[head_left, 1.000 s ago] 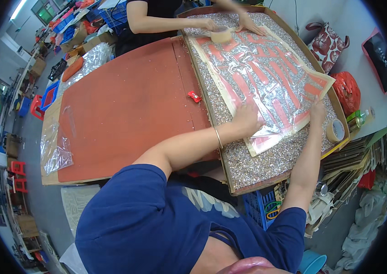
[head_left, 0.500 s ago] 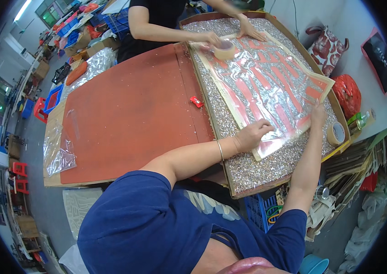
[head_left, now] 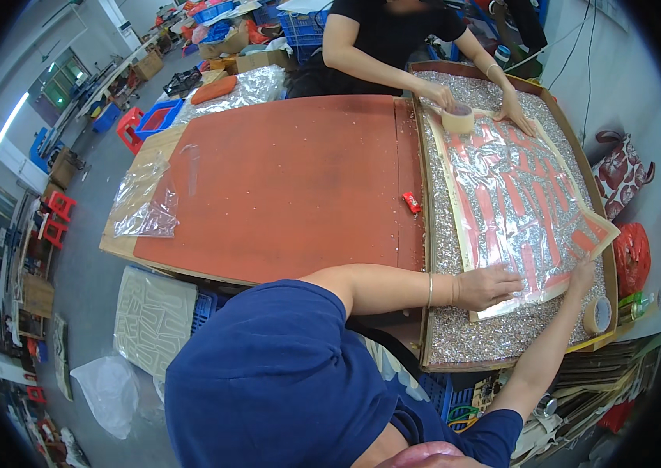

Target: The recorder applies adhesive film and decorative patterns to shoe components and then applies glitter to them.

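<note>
A clear plastic sheet (head_left: 502,226) with salmon-coloured shapes and a cream tape border lies over silvery glitter chips in a shallow tray (head_left: 422,156). My left hand (head_left: 489,288) rests on the sheet's near part, its fingers stretched to the right over the plastic. At the sheet's right edge, below the raised far-right corner, my right hand (head_left: 580,277) has its fingers closed on the border. Across the tray, a co-worker's hand (head_left: 441,97) holds a tape roll (head_left: 457,120) at the far left corner. The co-worker's other hand (head_left: 514,114) presses the far edge.
A reddish-brown board (head_left: 291,187) adjoins the tray on the left, with a small red packet (head_left: 411,203) near the join. Another tape roll (head_left: 597,316) sits in the tray's near right corner. Clear plastic film (head_left: 146,204) lies at the board's left end. Flat cardboard (head_left: 603,390) is stacked lower right.
The view has shifted, so the tray appears farther right. My left hand's fingers have gone from curled to stretched along the sheet. My right hand stays at the right edge.
</note>
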`<action>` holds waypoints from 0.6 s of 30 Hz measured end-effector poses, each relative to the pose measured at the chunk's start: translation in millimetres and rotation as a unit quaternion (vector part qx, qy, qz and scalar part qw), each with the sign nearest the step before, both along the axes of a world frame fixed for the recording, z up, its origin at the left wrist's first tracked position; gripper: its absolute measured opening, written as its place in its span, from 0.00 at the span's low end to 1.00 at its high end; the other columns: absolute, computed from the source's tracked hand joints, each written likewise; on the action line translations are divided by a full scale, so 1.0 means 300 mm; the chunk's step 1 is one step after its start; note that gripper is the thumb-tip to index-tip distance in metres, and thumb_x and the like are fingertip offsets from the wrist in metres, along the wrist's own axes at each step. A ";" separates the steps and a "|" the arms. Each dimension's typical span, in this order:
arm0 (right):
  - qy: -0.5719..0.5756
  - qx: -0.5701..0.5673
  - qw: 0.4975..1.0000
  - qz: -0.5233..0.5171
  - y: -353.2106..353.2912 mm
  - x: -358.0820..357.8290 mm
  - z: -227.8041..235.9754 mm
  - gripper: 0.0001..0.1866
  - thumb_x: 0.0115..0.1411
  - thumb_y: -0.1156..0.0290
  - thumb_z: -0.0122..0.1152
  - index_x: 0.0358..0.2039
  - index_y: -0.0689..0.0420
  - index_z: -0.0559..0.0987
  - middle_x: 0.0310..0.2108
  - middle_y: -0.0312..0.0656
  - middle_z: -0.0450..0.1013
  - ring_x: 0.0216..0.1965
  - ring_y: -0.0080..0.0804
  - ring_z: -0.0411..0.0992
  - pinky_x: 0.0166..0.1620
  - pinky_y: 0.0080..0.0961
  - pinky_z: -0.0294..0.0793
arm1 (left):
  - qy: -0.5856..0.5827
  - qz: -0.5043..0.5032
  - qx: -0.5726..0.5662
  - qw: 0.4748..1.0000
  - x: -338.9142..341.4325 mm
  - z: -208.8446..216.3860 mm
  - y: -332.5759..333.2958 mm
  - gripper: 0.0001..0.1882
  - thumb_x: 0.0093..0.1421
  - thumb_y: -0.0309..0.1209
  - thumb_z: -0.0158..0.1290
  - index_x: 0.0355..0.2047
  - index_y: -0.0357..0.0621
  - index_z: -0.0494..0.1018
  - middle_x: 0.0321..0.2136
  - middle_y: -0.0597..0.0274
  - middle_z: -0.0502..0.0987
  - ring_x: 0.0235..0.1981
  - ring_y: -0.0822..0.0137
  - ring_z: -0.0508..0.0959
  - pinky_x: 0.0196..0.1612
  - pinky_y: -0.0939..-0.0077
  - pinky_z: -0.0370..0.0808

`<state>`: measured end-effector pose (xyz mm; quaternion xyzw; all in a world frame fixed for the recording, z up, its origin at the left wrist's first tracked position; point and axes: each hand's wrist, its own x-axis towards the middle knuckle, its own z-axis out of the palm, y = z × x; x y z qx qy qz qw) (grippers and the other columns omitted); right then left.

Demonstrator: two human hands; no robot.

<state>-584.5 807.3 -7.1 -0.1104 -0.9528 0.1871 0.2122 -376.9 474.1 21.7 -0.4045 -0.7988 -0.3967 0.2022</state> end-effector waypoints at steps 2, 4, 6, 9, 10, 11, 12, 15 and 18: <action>0.004 0.010 1.000 0.010 -0.031 0.012 0.012 0.28 0.67 0.50 0.36 0.42 0.64 0.75 0.37 0.64 0.73 0.41 0.62 0.71 0.44 0.50 0.68 | 0.035 0.052 0.014 0.998 0.012 0.001 -0.018 0.22 0.57 0.32 0.54 0.52 0.41 0.67 0.51 0.42 0.66 0.52 0.46 0.69 0.57 0.44 0.59; 0.007 0.023 1.000 0.006 -0.017 0.014 0.027 0.28 0.67 0.50 0.36 0.42 0.65 0.75 0.37 0.64 0.73 0.40 0.62 0.71 0.44 0.50 0.68 | -0.027 0.145 -0.110 0.983 0.042 0.041 -0.066 0.28 0.58 0.39 0.52 0.55 0.37 0.63 0.54 0.34 0.62 0.57 0.39 0.61 0.61 0.39 0.50; 0.037 -0.012 0.999 0.005 0.012 0.017 0.029 0.28 0.67 0.50 0.36 0.41 0.64 0.75 0.36 0.64 0.73 0.40 0.62 0.71 0.44 0.50 0.67 | -0.104 0.262 -0.253 0.925 0.038 0.088 -0.132 0.35 0.61 0.48 0.46 0.59 0.32 0.57 0.58 0.27 0.54 0.62 0.35 0.52 0.63 0.41 0.44; 0.094 -0.045 0.995 0.004 -0.072 0.058 0.096 0.28 0.66 0.50 0.37 0.41 0.63 0.76 0.36 0.62 0.73 0.40 0.62 0.71 0.43 0.50 0.67 | -0.192 0.357 -0.313 0.859 -0.034 0.065 -0.268 0.43 0.62 0.59 0.36 0.62 0.31 0.52 0.62 0.24 0.44 0.65 0.33 0.40 0.65 0.44 0.33; 0.099 -0.039 0.994 -0.005 -0.056 0.057 0.101 0.28 0.66 0.50 0.37 0.41 0.63 0.76 0.36 0.62 0.73 0.40 0.62 0.71 0.43 0.50 0.67 | -0.187 0.349 -0.309 0.865 -0.049 0.050 -0.279 0.43 0.62 0.59 0.36 0.62 0.31 0.52 0.62 0.24 0.44 0.65 0.33 0.40 0.65 0.44 0.33; 0.112 -0.035 0.993 -0.018 -0.050 0.055 0.090 0.28 0.66 0.50 0.37 0.39 0.64 0.76 0.35 0.62 0.74 0.39 0.62 0.71 0.43 0.49 0.67 | -0.202 0.362 -0.305 0.858 -0.065 0.037 -0.284 0.44 0.62 0.59 0.35 0.63 0.31 0.51 0.62 0.24 0.44 0.65 0.32 0.40 0.65 0.45 0.32; 0.126 -0.031 0.991 -0.032 -0.036 0.053 0.084 0.29 0.66 0.49 0.37 0.38 0.64 0.76 0.35 0.61 0.74 0.39 0.62 0.71 0.42 0.49 0.68 | -0.215 0.374 -0.300 0.851 -0.084 0.036 -0.279 0.44 0.62 0.60 0.35 0.63 0.31 0.50 0.62 0.24 0.43 0.65 0.32 0.39 0.65 0.45 0.31; 0.106 -0.051 0.993 -0.032 -0.068 0.083 0.099 0.28 0.66 0.50 0.38 0.36 0.65 0.76 0.34 0.61 0.74 0.38 0.61 0.72 0.41 0.49 0.68 | -0.261 0.353 -0.332 0.835 -0.102 0.060 -0.266 0.45 0.62 0.60 0.35 0.64 0.31 0.49 0.62 0.23 0.42 0.65 0.32 0.38 0.66 0.46 0.31; 0.116 -0.046 0.992 -0.013 -0.129 0.116 0.130 0.28 0.66 0.51 0.39 0.35 0.65 0.76 0.33 0.61 0.74 0.37 0.60 0.72 0.41 0.48 0.68 | -0.269 0.343 -0.360 0.825 -0.100 0.072 -0.278 0.44 0.62 0.60 0.35 0.64 0.31 0.49 0.62 0.23 0.42 0.65 0.32 0.39 0.66 0.46 0.32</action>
